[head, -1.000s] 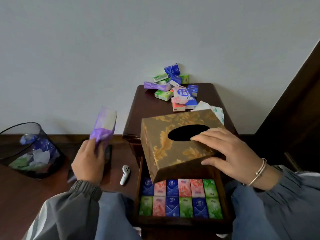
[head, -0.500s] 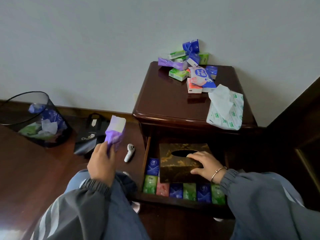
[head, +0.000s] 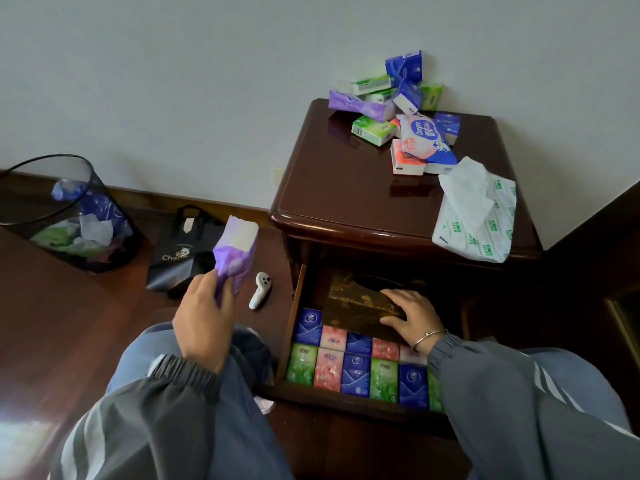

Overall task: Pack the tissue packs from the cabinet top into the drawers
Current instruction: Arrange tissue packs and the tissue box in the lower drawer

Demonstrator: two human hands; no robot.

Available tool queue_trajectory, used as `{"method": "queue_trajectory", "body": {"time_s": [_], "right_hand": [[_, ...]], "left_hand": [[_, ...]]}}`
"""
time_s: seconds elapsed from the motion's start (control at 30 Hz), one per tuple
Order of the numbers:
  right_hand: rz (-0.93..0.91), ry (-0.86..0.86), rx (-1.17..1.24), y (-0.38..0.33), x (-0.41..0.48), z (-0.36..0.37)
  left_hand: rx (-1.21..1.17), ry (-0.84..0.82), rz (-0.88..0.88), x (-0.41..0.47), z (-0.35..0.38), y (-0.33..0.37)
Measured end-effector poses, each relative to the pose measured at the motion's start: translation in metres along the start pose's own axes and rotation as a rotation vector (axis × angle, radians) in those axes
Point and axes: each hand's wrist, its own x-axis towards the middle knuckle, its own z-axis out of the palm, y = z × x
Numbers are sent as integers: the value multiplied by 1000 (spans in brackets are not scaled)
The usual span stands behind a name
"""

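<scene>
A dark wooden cabinet (head: 346, 188) stands against the wall with its top drawer (head: 346, 398) pulled out. Rows of small green, pink and blue tissue packs (head: 356, 370) fill the drawer's front. My right hand (head: 412, 315) grips a gold-patterned tissue box (head: 356, 306) deep in the drawer's back part. My left hand (head: 204, 323) holds a purple tissue pack (head: 237, 252) upright over the floor, left of the cabinet. A pile of mixed tissue packs (head: 398, 112) lies at the back of the cabinet top. A white and green soft tissue pack (head: 478, 220) lies at its right front corner.
A dark mesh waste bin (head: 72, 216) with wrappers stands on the floor at far left. A black bag (head: 180, 258) and a small white controller (head: 259, 291) lie on the wooden floor beside the cabinet. My knees are in front of the drawer.
My right hand has carried the gold tissue box from above the drawer down into its back part. The left hand still holds the purple pack. The view has pulled back from the cabinet.
</scene>
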Motion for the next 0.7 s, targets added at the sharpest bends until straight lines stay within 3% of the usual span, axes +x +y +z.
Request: {"method": "queue_trajectory", "body": {"time_s": [0.33,0.7], "right_hand": [[87,-20,-207,-4,35,11],[6,-86,-285,-19,55,25]], "left_hand": [[-9,-38,-26,0,1,9],[-16,-85,-10,4,5,18]]}}
